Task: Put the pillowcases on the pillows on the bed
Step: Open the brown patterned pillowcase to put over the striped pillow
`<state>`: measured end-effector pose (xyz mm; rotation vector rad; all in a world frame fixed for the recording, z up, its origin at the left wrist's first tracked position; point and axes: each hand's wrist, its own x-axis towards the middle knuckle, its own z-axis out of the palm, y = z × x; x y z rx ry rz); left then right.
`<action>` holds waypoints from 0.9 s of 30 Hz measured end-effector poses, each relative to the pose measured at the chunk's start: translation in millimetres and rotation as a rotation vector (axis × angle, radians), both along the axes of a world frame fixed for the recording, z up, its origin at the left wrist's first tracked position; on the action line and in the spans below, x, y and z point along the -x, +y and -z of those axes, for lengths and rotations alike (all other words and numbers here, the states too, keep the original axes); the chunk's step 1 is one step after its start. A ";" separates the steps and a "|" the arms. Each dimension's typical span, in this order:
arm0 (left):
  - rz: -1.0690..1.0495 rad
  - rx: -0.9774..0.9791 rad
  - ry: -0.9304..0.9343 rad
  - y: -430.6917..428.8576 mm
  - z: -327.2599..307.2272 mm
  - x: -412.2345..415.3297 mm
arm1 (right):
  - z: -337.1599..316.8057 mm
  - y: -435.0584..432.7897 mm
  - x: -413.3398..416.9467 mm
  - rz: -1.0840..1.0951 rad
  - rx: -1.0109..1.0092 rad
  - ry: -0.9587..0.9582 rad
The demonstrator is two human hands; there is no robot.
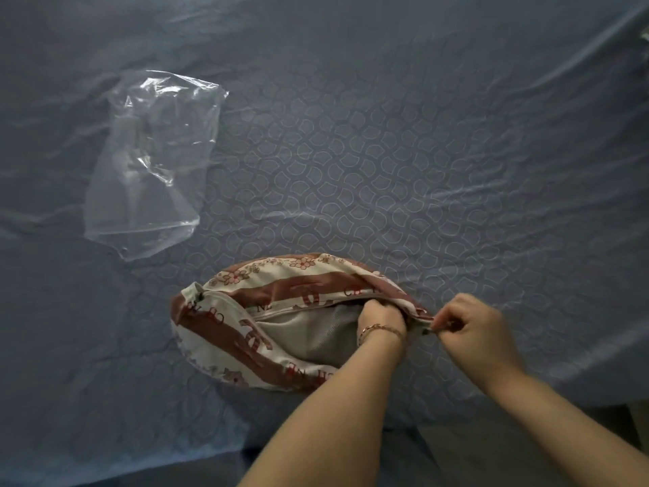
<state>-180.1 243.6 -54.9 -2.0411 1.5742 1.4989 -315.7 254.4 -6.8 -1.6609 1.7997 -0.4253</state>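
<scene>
Forearms reach out from the bottom of my view, and both hands meet at the right end of the pillow. My left hand, with a thin gold-coloured chain bracelet at the wrist, is pushed knuckles-up into the opening. Its fingers are curled and buried under the upper edge of the fabric, so I cannot tell whether they grip cloth, filling or nothing. My right hand is just beside it, thumb and fingers pinched together on the right-hand corner of the cream and rust-brown striped cotton pillowcase, where the zip line ends. The grey mesh-covered pillow shows through the gaping slit and sits mostly inside the case, near the bed's near edge in front of me. Its long axis runs left to right across my view, the right end a little nearer to me, and the opening runs along that axis, facing up towards me. I judge it light, soft and squashy, with a limp case that will bunch and slide. The best holds look like the two hem edges beside the zip, not the printed middle. Beyond lies the blue-grey quilted bedsheet with a scallop pattern, and far left, well apart, a crumpled clear plastic bag.
</scene>
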 end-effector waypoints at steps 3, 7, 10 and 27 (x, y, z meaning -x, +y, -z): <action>-0.549 -0.083 0.210 -19.8 -16.1 -0.9 | -28.5 -18.7 -10.9 -0.144 0.004 0.043; -0.009 -0.088 0.307 -12.3 -19.3 -25.2 | -38.5 -49.8 -38.8 -0.231 -0.332 0.304; 0.160 0.497 -0.022 -7.4 -29.3 -98.2 | -33.4 -54.1 -79.6 -0.306 -0.319 0.430; -0.339 0.625 -0.016 16.4 -33.8 -297.7 | -2.7 -49.0 -319.1 -0.212 -0.464 -0.165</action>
